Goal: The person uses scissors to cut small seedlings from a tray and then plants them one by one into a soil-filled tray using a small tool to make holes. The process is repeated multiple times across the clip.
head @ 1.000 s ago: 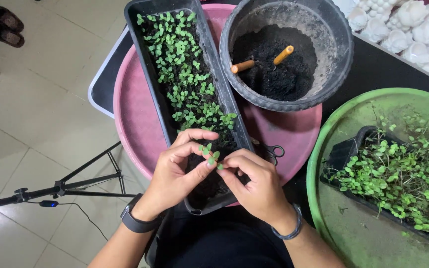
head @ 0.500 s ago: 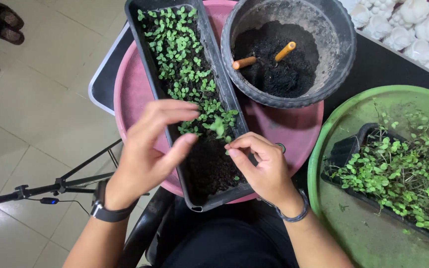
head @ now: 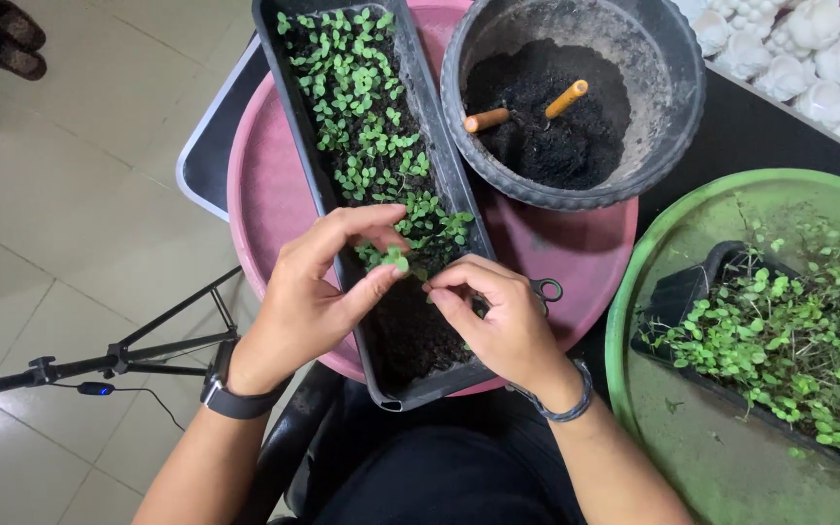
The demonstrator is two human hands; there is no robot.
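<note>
Left hand [head: 318, 301] grip clamped on a seedling [head: 393, 260] above the black trough [head: 439, 165]; right hand [head: 498, 321] grip pinched together alongside.

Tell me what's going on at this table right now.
A person works with both hands over a long black planter of small green seedlings on a pink tray. The left hand pinches a seedling at the planted edge; the right hand pinches beside it over bare soil. A round pot of soil sits behind.

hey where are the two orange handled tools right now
In the head view, upper middle: the two orange-handled tools stick out of the dark soil in the round black pot, just right of the long black seedling tray on the pink round tray.
</note>
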